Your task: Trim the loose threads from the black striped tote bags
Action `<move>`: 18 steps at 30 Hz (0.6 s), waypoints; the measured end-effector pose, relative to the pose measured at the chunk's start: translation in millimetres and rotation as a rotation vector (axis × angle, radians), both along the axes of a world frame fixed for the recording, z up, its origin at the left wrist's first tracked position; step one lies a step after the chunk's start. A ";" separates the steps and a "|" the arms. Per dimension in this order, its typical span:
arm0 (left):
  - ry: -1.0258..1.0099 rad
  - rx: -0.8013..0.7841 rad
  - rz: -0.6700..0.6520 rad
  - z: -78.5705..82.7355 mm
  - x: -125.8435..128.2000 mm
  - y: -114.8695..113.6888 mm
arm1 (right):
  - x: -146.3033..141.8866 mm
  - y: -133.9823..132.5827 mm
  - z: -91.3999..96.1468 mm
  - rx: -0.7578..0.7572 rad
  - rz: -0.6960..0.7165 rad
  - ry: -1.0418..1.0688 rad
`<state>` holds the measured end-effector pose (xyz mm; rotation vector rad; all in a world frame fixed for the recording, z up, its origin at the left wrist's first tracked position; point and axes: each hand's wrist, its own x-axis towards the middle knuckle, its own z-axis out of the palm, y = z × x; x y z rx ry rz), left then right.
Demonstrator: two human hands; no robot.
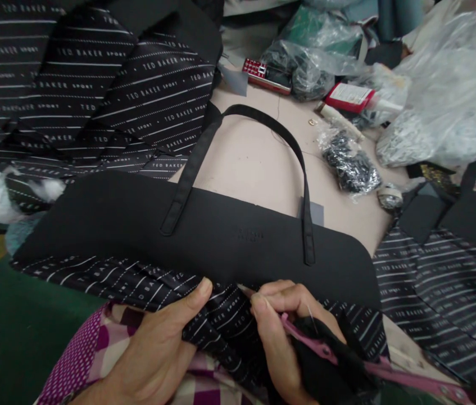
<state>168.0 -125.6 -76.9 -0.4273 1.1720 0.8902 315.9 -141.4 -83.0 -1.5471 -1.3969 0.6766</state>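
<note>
My left hand grips a fold of black lining fabric printed with white dashes and "TED BAKER SPORT" lettering. My right hand pinches a thin pale needle between thumb and fingers, and a fine thread shows near it. Under that hand lie a black fabric piece and a pink edging strip. The lining is joined along the lower edge of a matt black bag panel, which has a black strap handle looping upward.
Stacked printed panels lie at the upper left, with more at the right. A beige tabletop holds a red keypad phone, plastic bags of small black parts and a red-and-white packet. Checked purple cloth lies under my left hand.
</note>
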 end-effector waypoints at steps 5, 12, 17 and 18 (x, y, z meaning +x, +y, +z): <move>0.111 -0.006 -0.002 -1.6 1.7 -1.8 | 5.2 4.6 3.7 0.040 0.067 -0.112; 0.125 -0.119 -0.009 8.2 3.0 6.3 | 11.1 13.4 5.7 0.129 0.210 -0.171; 0.126 -0.015 -0.034 -3.0 -1.7 -2.4 | 0.6 9.1 -4.8 0.103 0.033 -0.096; 0.130 0.014 -0.034 -5.5 -2.3 -4.2 | -0.6 9.1 -5.9 0.119 0.011 -0.094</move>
